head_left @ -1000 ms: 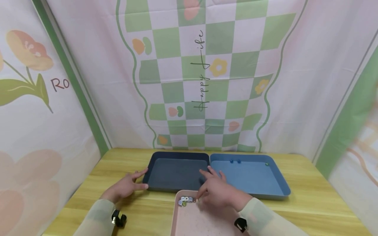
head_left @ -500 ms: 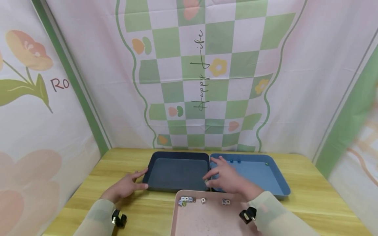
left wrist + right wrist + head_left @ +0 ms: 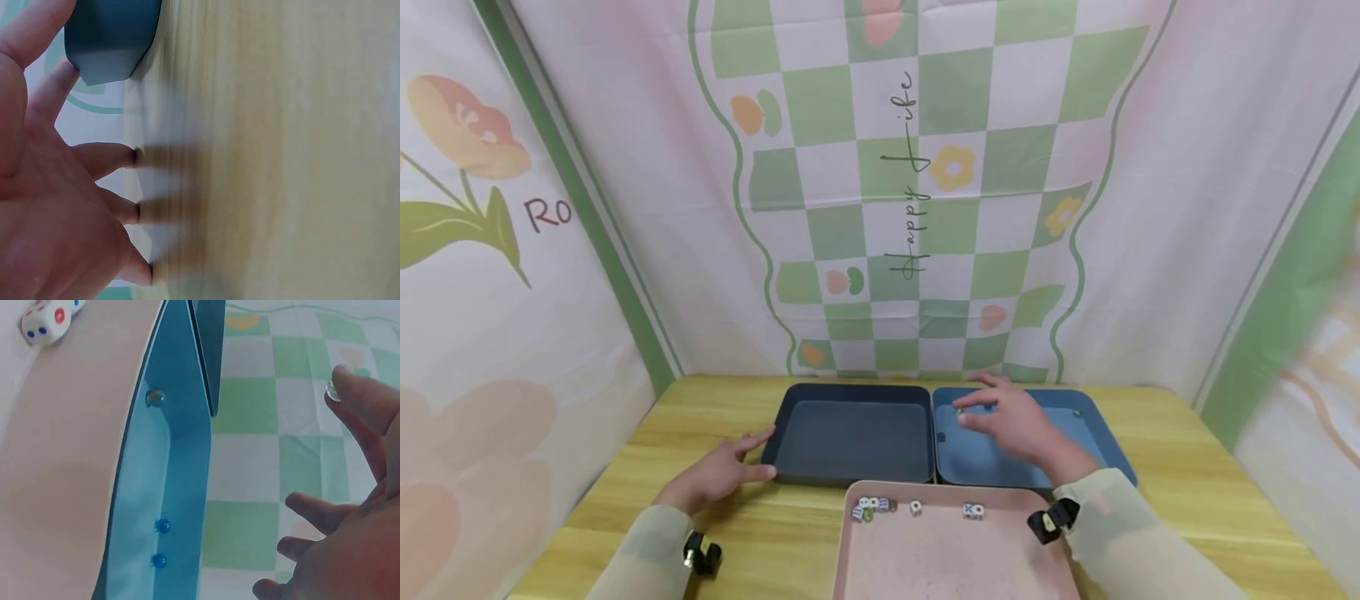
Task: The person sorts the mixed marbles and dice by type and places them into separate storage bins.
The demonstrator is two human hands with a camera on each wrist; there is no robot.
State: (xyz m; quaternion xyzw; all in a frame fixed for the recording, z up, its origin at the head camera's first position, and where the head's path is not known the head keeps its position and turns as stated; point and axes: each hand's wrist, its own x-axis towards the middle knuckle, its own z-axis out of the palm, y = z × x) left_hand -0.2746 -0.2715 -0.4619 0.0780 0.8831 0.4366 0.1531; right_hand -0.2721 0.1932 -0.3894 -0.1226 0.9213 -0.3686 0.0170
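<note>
My right hand [image 3: 1011,421] is raised over the light blue tray [image 3: 1037,481], pinching a clear glass marble [image 3: 333,390] with yellow-green in it between thumb and forefinger. Its other fingers are spread. Inside that tray lie a dark-looking marble [image 3: 942,437] at the left, blue marbles [image 3: 162,525] by the far wall and a green marble [image 3: 1077,413] at the right. My left hand [image 3: 718,473] touches the left side of the dark navy tray [image 3: 850,477] with thumb and forefinger, fingers straight. Its remaining fingertips rest on the table in the left wrist view.
A pink tray [image 3: 955,558] stands in front, overlapping the view of the other trays' near edges. Several white dice [image 3: 868,503] and a yellow-green marble [image 3: 868,516] sit in its far left corner; more dice [image 3: 973,511] are along its far wall. A patterned curtain [image 3: 880,208] hangs behind the wooden table [image 3: 760,542].
My right hand has risen from the pink tray's far edge and moved right and away, over the blue tray, with the marble. The dark-looking marble there is now visible. My left hand has stayed put.
</note>
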